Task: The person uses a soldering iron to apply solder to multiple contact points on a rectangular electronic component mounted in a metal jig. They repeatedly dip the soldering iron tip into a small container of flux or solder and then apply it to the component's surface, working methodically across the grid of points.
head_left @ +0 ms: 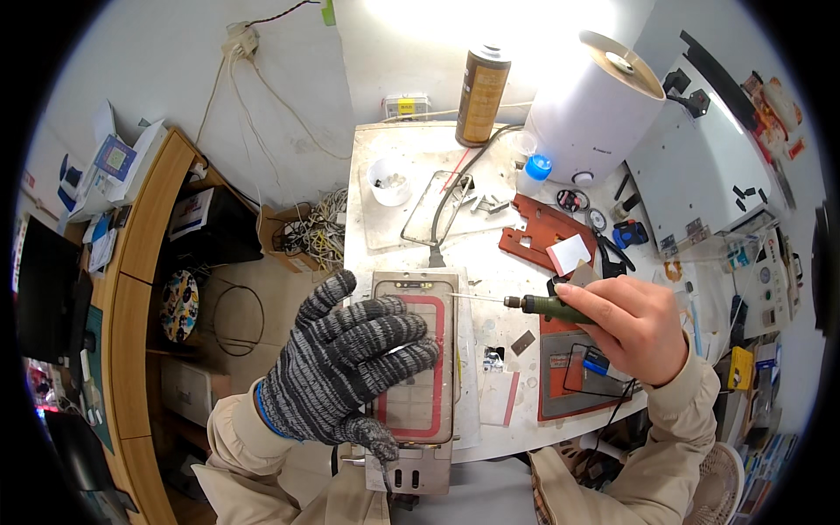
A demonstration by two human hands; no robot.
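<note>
My left hand (350, 367), in a grey-and-black knit glove, lies with fingers spread over the left part of a phone-sized glass panel with a dark frame (452, 367). That panel rests on a metal plate fixture (420, 477) with a red rectangular outline. In my bare right hand (634, 328) is a green pen-shaped rotary tool (547, 306). Its long thin bit points left and reaches the panel's upper right edge; I cannot tell whether it touches. A small grey-brown flat piece (579, 274) shows beside my right fingers.
Behind the fixture are an empty-looking phone frame (424, 219), a white cup (389, 182), a spray can (483, 96) and a blue-capped bottle (534, 175). A reddish-brown tray (525, 245), pliers (617, 254) and a red-grey mat (560, 402) lie rightward. A white cylindrical appliance (591, 114) stands at the back.
</note>
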